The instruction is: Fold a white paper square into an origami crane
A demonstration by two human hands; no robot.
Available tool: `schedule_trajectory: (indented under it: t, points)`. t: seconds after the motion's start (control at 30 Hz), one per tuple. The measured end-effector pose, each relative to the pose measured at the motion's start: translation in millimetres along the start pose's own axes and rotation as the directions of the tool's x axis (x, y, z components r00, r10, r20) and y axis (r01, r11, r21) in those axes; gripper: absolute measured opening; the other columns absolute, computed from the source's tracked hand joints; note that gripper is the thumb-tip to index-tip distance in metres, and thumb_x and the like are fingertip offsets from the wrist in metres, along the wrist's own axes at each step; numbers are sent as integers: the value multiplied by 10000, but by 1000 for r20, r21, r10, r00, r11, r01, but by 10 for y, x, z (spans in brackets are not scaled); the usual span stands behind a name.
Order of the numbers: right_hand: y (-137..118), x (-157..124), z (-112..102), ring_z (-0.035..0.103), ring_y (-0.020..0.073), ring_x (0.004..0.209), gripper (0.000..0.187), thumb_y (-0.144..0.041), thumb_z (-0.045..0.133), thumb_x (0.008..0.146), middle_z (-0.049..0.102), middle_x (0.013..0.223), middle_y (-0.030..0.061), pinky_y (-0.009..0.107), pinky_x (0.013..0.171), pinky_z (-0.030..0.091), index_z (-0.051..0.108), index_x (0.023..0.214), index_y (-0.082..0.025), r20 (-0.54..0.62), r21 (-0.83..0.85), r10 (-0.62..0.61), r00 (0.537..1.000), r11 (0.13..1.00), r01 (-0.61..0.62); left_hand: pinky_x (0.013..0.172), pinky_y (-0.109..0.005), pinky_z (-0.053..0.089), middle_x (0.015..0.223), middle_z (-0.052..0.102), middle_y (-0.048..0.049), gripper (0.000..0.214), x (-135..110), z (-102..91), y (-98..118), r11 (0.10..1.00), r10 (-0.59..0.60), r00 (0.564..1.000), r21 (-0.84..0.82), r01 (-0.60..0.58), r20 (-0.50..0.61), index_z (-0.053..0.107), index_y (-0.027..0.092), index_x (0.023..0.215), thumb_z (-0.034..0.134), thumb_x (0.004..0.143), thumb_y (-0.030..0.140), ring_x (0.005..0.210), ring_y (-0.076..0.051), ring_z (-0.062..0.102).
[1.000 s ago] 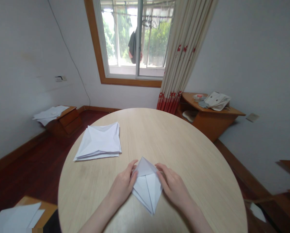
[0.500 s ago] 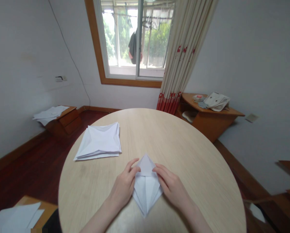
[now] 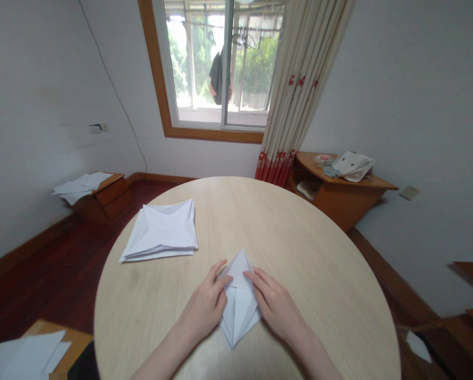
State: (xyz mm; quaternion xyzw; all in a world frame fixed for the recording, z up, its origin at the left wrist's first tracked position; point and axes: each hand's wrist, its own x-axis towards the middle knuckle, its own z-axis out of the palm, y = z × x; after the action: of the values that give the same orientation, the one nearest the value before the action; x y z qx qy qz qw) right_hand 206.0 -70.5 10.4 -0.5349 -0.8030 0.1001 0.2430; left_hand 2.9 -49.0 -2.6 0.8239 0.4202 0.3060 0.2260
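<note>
The left hand (image 3: 207, 301) and the right hand (image 3: 274, 301) grasp the two sides of a kite-shaped piece of folded white paper (image 3: 244, 306), thumbs and fingers curled against its upper flanks. The paper has crisp creases: a pointed peak faces the far edge of the surface, a narrow tip faces the near side, and a seam runs down the middle below a crosswise fold. Its layers part slightly along the lower sides. It lies toward the near side of a round, pale wood-grain table (image 3: 300, 248), about midway between the left and right edges.

Near the table's left edge, toward the far side, sits a squarish stack of creased white paper (image 3: 161, 229), its layers uneven, the top sheet marked with triangular folds.

Beyond the left edge, loose white sheets (image 3: 84, 183) overhang one side of a low reddish-brown wooden cabinet (image 3: 115, 198). Beyond the far right edge, a brown wooden corner stand (image 3: 335, 203) carries a crumpled whitish bag (image 3: 355, 164) near its wall side. A pleated cream curtain with a red hem (image 3: 300, 79) hangs beside a wood-trimmed sliding window (image 3: 227, 63).
</note>
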Motion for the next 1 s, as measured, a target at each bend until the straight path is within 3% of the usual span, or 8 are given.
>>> schedule_trajectory:
  t: [0.33, 0.63, 1.0]
  points:
    - [-45, 19, 29, 571, 256, 1080, 364, -86, 417, 894, 611, 1207, 113, 431, 902, 486, 616, 1173, -210, 63, -87, 6, 998, 996, -1, 1056, -410, 420, 1425, 413, -125, 384, 3, -19, 40, 999, 1, 998, 53, -4, 70, 657, 176, 1079, 412, 822, 31, 1279, -255, 469]
    - [-132, 29, -27, 509, 243, 1160, 330, -81, 453, 892, 568, 1272, 91, 406, 946, 438, 651, 1111, -230, 141, -77, 53, 989, 996, -42, 1019, -451, 428, 1408, 435, -130, 440, -1, -11, 43, 986, -27, 996, 164, 13, 84, 662, 187, 1094, 477, 735, 13, 1210, -275, 502]
    - [-167, 35, -57, 507, 237, 1136, 322, -78, 469, 855, 571, 1241, 79, 402, 925, 447, 669, 1045, -245, 113, -28, 29, 993, 999, -26, 949, -481, 415, 1449, 401, -67, 488, 0, -90, 157, 960, -67, 985, 281, 19, 162, 619, 269, 1140, 547, 690, 95, 1204, -308, 457]
